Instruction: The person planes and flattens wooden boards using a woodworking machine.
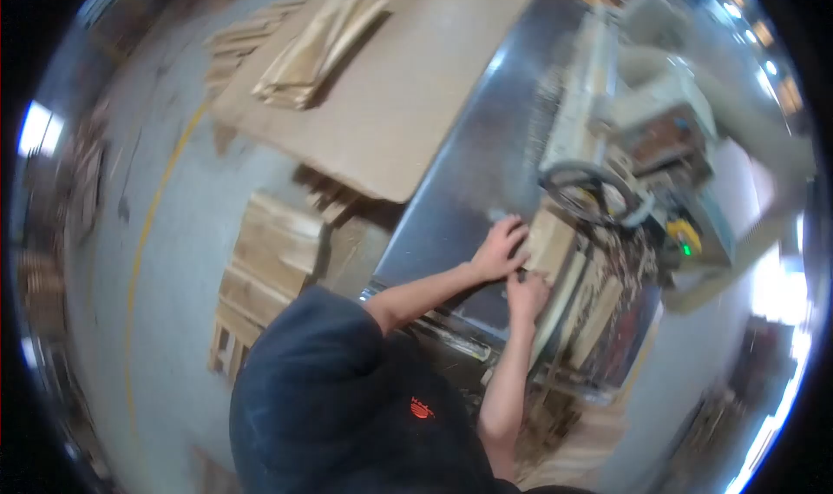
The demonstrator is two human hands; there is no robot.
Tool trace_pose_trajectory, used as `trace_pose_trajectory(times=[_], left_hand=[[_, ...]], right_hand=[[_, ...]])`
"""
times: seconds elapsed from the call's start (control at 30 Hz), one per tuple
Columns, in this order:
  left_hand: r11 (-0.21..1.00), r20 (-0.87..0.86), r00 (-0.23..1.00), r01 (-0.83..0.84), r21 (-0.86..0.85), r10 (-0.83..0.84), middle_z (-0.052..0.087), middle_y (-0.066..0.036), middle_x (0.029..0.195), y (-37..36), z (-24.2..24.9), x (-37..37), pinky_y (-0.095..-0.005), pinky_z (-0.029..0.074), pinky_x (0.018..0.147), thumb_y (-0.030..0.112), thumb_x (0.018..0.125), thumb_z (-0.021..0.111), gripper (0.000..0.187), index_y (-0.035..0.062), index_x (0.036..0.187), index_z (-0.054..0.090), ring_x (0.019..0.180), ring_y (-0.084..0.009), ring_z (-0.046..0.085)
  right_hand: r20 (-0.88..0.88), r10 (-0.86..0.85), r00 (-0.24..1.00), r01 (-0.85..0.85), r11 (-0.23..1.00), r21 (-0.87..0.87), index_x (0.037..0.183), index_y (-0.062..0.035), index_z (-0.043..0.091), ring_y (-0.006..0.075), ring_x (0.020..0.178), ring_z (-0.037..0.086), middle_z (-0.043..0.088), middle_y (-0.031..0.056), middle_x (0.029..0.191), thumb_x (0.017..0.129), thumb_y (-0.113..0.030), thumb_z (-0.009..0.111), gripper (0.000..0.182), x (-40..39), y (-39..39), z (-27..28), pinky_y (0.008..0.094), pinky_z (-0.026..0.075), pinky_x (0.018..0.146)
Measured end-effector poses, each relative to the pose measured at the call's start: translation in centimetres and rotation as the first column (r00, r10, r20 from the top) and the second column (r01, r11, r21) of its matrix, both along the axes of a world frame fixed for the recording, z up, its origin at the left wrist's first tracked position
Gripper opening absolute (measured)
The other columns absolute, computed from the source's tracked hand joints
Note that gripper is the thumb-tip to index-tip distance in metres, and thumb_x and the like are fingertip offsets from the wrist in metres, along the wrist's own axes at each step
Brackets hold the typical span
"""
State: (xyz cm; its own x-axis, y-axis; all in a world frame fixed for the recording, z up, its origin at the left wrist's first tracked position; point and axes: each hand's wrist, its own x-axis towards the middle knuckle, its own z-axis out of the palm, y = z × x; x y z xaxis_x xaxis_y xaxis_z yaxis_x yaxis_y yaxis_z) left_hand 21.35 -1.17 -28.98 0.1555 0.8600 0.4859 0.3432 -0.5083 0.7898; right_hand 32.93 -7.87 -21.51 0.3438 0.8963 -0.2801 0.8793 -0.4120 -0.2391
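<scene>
A pale wooden block (550, 240) lies on the metal machine table (460, 190), beside a handwheel. My left hand (501, 249) is at the block's left side, its fingers curled against the wood. Just below it, my right hand (527, 296) holds the near end of the same block, with the fingers bent and close together. The two hands nearly touch. Long wooden strips (597, 319) covered in shavings lie to the right of the hands.
The handwheel (590, 194) and machine head (664, 134) stand beyond the hands. A brown board surface (390, 86) at the upper left bears a bundle of wooden pieces (317, 51). Stacked planks (273, 247) stand on the left, near a yellow floor line (156, 203).
</scene>
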Motion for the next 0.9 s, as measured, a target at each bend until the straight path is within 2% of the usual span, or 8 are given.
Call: trace_pose_trajectory(times=[0.23,0.33,0.37,0.43,0.5,0.63,0.77,0.9], left_hand=[[0.992,0.045,0.998,-0.036,-0.118,0.042,0.052,-0.026,0.142,-6.8,2.3,-13.3,-0.0493,0.043,0.113,0.021,0.087,0.081,0.056,0.0013,0.135,0.059,0.134,-0.044,0.049],[0.956,-0.029,0.958,-0.286,-0.072,0.284,0.054,-0.025,0.141,-3.1,1.3,-19.7,-0.0505,0.044,0.11,0.019,0.086,0.081,0.054,0.0024,0.133,0.06,0.132,-0.0427,0.051],[0.913,-0.089,0.911,-0.406,-0.033,0.402,0.054,-0.024,0.141,-0.6,0.4,-22.5,-0.051,0.045,0.109,0.019,0.086,0.081,0.053,0.0027,0.132,0.06,0.13,-0.0423,0.052],[0.784,-0.115,0.776,-0.614,0.091,0.621,0.055,-0.024,0.139,6.2,0.2,-29.7,-0.0517,0.045,0.107,0.018,0.087,0.079,0.049,0.0036,0.13,0.06,0.128,-0.0421,0.053],[0.48,0.006,0.484,-0.87,0.111,0.875,0.059,-0.023,0.137,13.7,1.6,-37.0,-0.0527,0.038,0.112,0.026,0.086,0.078,0.055,0.004,0.133,0.06,0.128,-0.0452,0.051],[0.129,-0.339,0.114,-0.991,0.021,0.934,0.042,-0.031,0.153,27.2,6.6,-52.8,-0.0578,0.024,0.121,0.058,0.08,0.078,0.1,-0.0009,0.152,0.042,0.145,-0.0462,0.034],[0.159,-0.756,0.295,-0.955,-0.249,0.585,0.059,-0.029,0.14,31.2,11.8,-59.6,-0.0495,0.04,0.115,0.087,0.071,0.066,0.12,-0.0031,0.149,0.049,0.137,-0.0458,0.051],[0.156,-0.692,0.361,-0.926,-0.342,0.625,0.061,-0.031,0.139,32.7,8.8,-62.1,-0.0477,0.045,0.111,0.092,0.069,0.062,0.125,-0.0048,0.147,0.051,0.136,-0.042,0.055]], right_hand=[[-0.316,-0.02,0.948,0.094,0.971,0.221,0.15,0.0095,0.046,0.0461,0.152,0.028,0.027,0.0313,0.165,0.105,-0.044,0.056,0.071,2.1,0.7,-2.3,0.0487,0.026,0.125],[-0.101,-0.018,0.995,0.061,0.895,0.442,0.154,0.0045,0.043,0.0437,0.153,0.029,0.027,0.0287,0.166,0.107,-0.037,0.052,0.064,3.7,-2.2,-8.2,0.0474,0.023,0.126],[-0.189,-0.043,0.981,0.134,0.855,0.501,0.154,0.0043,0.043,0.043,0.153,0.03,0.029,0.0278,0.166,0.108,-0.035,0.049,0.061,2.3,-3.1,-9.5,0.0481,0.025,0.125],[0.176,-0.069,0.982,0.005,0.941,0.339,0.155,-0.0024,0.046,0.039,0.155,0.029,0.03,0.0184,0.168,0.11,-0.041,0.043,0.059,-0.9,-4.3,-8.6,0.0501,0.025,0.125],[0.21,-0.097,0.973,0.034,0.958,0.285,0.153,-0.0027,0.049,0.0382,0.154,0.03,0.033,0.017,0.167,0.111,-0.04,0.041,0.057,-2.1,-4.6,-8.3,0.0519,0.028,0.124],[0.213,-0.223,0.951,0.156,0.944,0.292,0.144,-0.0033,0.059,0.0393,0.148,0.042,0.048,0.017,0.159,0.107,-0.026,0.051,0.044,-4.4,-3.1,-5.5,0.0528,0.034,0.119],[0.266,-0.191,0.945,0.069,0.91,0.408,0.142,-0.0032,0.061,0.0392,0.147,0.044,0.048,0.0181,0.158,0.105,-0.019,0.055,0.04,-3.6,-4.0,-8.1,0.0518,0.036,0.118],[0.242,-0.18,0.953,0.077,0.92,0.384,0.141,-0.0039,0.061,0.0392,0.147,0.043,0.048,0.0186,0.158,0.104,-0.015,0.056,0.04,-3.5,-3.7,-6.6,0.0513,0.036,0.118]])
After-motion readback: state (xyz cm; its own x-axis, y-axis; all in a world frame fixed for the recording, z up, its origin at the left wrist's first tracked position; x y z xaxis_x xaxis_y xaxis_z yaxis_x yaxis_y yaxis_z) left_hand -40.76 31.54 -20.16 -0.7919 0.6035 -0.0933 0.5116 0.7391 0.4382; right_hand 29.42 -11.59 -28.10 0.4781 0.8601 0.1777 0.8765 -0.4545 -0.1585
